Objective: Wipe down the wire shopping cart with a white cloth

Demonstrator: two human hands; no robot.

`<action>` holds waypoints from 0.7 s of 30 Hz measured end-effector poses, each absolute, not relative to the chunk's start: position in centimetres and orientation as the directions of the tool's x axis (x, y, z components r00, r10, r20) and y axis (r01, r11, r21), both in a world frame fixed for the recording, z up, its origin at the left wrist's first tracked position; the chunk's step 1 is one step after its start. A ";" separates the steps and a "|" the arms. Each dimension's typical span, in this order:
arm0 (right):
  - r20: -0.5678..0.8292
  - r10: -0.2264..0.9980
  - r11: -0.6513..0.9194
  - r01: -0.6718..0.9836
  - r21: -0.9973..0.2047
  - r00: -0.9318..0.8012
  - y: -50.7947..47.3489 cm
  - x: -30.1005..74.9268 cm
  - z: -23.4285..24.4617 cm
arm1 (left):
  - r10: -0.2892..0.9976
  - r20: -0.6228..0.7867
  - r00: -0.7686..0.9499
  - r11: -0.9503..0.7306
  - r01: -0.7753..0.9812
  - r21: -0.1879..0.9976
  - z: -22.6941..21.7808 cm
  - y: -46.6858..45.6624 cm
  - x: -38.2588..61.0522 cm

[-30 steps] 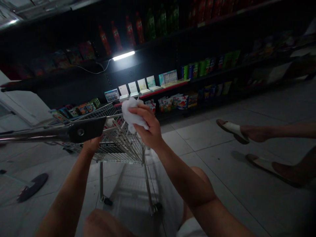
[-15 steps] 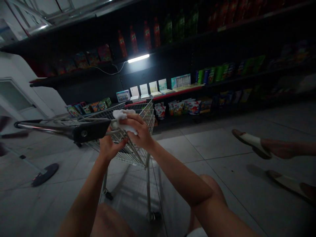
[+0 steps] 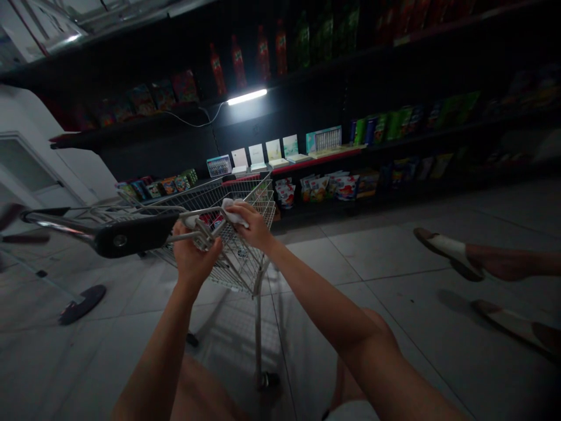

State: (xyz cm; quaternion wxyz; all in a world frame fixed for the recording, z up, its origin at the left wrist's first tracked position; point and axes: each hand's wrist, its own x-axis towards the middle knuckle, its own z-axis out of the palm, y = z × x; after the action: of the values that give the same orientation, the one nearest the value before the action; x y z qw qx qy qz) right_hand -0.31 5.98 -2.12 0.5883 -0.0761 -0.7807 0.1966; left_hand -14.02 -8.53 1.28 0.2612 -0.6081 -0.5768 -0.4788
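A metal shopping cart [image 3: 258, 275] stands in front of me, its black-ended handle [image 3: 135, 233] pointing to the left. My right hand [image 3: 253, 227] is closed on a white cloth [image 3: 234, 215], pressed against the cart's top wire rim near the corner. Just left of it, my left hand [image 3: 193, 251] wraps round the cart's frame below the handle's end, thumb along the wires. Something red shows through the wires inside the basket between my hands.
Dark shelves behind the cart hold bottles [image 3: 263, 52], standing booklets [image 3: 256, 156], cans [image 3: 385, 127] and snack bags [image 3: 344, 186]. A lit tube lamp [image 3: 248, 97] hangs under one shelf. Another person's feet in slippers [image 3: 451, 251] are at right. A round stand base [image 3: 83, 304] sits on the floor at left.
My right hand has slid the cloth rightward along the rim, away from the handle's end. The cloth looks more bunched. The handle and cart have shifted slightly left in view.
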 end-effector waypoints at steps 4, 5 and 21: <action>0.834 0.505 0.861 0.065 -0.504 -0.224 8.3 0.2 -4.4 | 0.430 0.896 -0.110 -0.260 0.936 0.239 1.2 -9.1 -14.9; 0.836 0.525 0.851 0.098 -0.516 -0.158 7.9 0.3 -4.5 | 0.424 0.900 -0.105 -0.277 0.931 0.239 1.1 -9.1 -15.0; 0.809 0.475 0.880 0.197 -0.433 -0.347 -0.5 -3.7 -26.1 | 0.464 0.871 -0.164 -0.306 0.893 0.331 0.7 -11.0 -17.2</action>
State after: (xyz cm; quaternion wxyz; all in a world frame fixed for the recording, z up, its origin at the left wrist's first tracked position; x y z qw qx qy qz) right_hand -3.72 -0.45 -26.15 0.5326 -0.2075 -0.8101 0.1307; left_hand -17.19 -10.97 0.70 0.2039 -0.6135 -0.5528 -0.5258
